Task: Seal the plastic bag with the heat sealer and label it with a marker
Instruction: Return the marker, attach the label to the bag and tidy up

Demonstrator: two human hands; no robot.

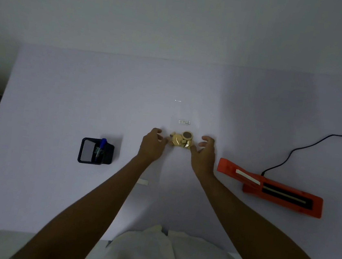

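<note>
Plastic bag [182, 130], flanked by left hand [152, 146] and right hand [204, 154] with loosely curled grips whose hold I cannot tell, may spill if tipped unsealed.

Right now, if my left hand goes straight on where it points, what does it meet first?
Your left hand would likely meet the filled plastic bag first, just ahead, though depth is unclear.

left hand [152, 146], right hand [204, 154] flanking plastic bag [183, 130]
</note>
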